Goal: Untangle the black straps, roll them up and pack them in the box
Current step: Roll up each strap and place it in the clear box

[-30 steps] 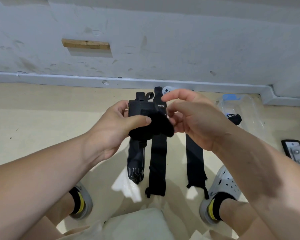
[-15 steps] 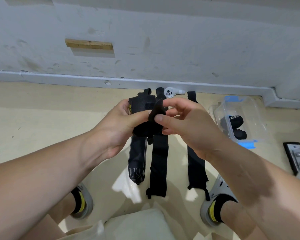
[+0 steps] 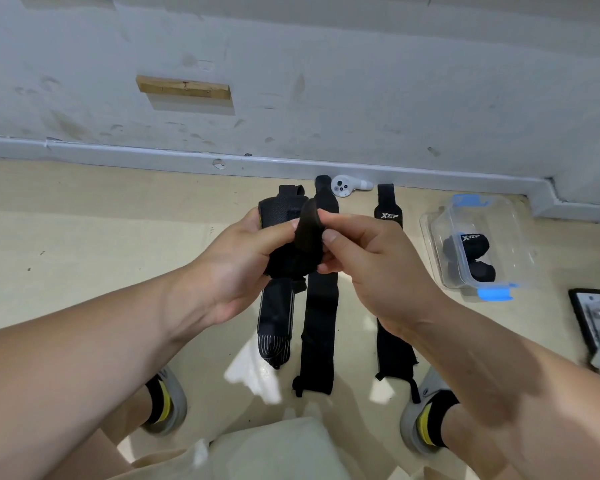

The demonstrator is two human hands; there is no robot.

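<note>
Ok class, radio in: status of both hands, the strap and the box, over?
Left hand grips part-rolled strap; right hand pinches its loose end. Three straps flat on floor. Clear box holds rolled straps. Nothing in the way.

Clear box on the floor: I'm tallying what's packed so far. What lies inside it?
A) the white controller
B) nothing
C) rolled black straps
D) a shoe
C: rolled black straps, one with white lettering, show through the wall of the clear box.
</note>
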